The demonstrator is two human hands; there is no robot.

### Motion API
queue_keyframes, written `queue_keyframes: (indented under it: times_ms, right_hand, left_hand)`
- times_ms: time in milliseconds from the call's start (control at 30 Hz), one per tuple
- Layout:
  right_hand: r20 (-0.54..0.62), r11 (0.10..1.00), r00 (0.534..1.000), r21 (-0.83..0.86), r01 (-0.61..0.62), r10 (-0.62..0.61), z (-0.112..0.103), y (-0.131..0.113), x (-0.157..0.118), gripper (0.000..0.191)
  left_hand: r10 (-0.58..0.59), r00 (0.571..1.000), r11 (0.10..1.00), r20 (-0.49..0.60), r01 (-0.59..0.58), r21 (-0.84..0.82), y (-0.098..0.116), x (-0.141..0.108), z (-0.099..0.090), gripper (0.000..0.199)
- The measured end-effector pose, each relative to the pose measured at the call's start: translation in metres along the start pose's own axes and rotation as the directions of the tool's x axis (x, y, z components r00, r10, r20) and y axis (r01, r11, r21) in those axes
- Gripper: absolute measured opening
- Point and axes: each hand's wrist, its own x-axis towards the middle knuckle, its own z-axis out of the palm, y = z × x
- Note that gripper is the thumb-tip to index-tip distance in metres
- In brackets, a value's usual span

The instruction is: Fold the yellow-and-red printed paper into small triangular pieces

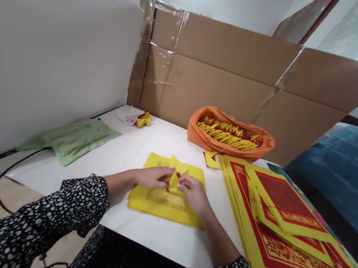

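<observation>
Between my two hands stands a folded yellow paper piece [174, 181] with pointed tips and a little red showing. My left hand [154, 177] grips it from the left, fingers closed on its edge. From the right, my right hand [194, 192] pinches the same piece between thumb and fingers. Both hands are over a stack of yellow paper sheets [168, 214] lying flat on the white table. Faint print shows through the top sheet. Parts of the folded paper are hidden behind my fingers.
An orange bag [195, 132] full of folded yellow-red pieces stands behind; one loose folded piece [211, 160] lies before it. Large yellow-red printed sheets [282, 253] are stacked at right. A green cloth [76, 136], black cable [3, 177] and clear plastic bag [129, 115] lie left. Cardboard [213, 77] walls the back.
</observation>
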Motion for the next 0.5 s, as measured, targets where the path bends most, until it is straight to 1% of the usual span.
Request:
queue_keyframes:
  times_ms: [33, 67, 133, 200, 233, 267, 300, 333, 400, 433, 500]
  right_hand:
    - [-0.012, 1.0, 1.0, -0.026, 0.0, 0.0, 0.001, -0.001, 0.0, 0.009]
    - [-0.032, 0.998, 0.999, -0.056, 0.003, -0.005, 0.002, -0.003, 0.0, 0.01]
    - [-0.101, 0.992, 0.994, -0.125, 0.036, -0.048, 0.005, -0.007, -0.006, 0.013]
    - [-0.164, 0.958, 0.971, -0.258, 0.127, -0.173, 0.01, -0.01, -0.015, 0.017]
    - [-0.173, 0.916, 0.95, -0.354, 0.187, -0.261, 0.013, -0.01, -0.021, 0.019]
    - [-0.157, 0.855, 0.923, -0.456, 0.247, -0.35, 0.017, -0.008, -0.028, 0.021]
    - [-0.116, 0.781, 0.897, -0.548, 0.3, -0.426, 0.021, -0.006, -0.035, 0.023]
    - [-0.068, 0.708, 0.875, -0.619, 0.34, -0.479, 0.026, -0.002, -0.042, 0.026]
    - [0.003, 0.605, 0.854, -0.704, 0.371, -0.52, 0.034, 0.006, -0.053, 0.032]
    - [0.024, 0.576, 0.855, -0.729, 0.37, -0.518, 0.038, 0.01, -0.058, 0.035]
    - [0.045, 0.551, 0.865, -0.754, 0.358, -0.5, 0.043, 0.016, -0.063, 0.042]
  left_hand:
    - [-0.035, 0.999, 0.998, -0.023, 0.033, -0.044, 0.0, 0.002, 0.001, 0.014]
    - [-0.063, 0.997, 0.994, -0.049, 0.058, -0.088, -0.002, 0.004, 0.003, 0.014]
    - [-0.101, 0.986, 0.985, -0.133, 0.08, -0.155, -0.005, 0.009, 0.007, 0.022]
    - [-0.119, 0.973, 0.979, -0.198, 0.082, -0.189, -0.009, 0.012, 0.012, 0.025]
    - [-0.128, 0.969, 0.976, -0.21, 0.086, -0.199, -0.011, 0.013, 0.013, 0.025]
    - [-0.139, 0.966, 0.973, -0.217, 0.093, -0.209, -0.012, 0.013, 0.015, 0.024]
    - [-0.149, 0.964, 0.97, -0.222, 0.099, -0.22, -0.013, 0.013, 0.016, 0.023]
    - [-0.158, 0.961, 0.966, -0.228, 0.103, -0.235, -0.014, 0.013, 0.016, 0.021]
    - [-0.174, 0.957, 0.955, -0.23, 0.108, -0.274, -0.015, 0.013, 0.017, 0.021]
    - [-0.184, 0.956, 0.949, -0.227, 0.112, -0.294, -0.015, 0.012, 0.017, 0.021]
    - [-0.198, 0.955, 0.943, -0.221, 0.124, -0.308, -0.016, 0.012, 0.017, 0.021]
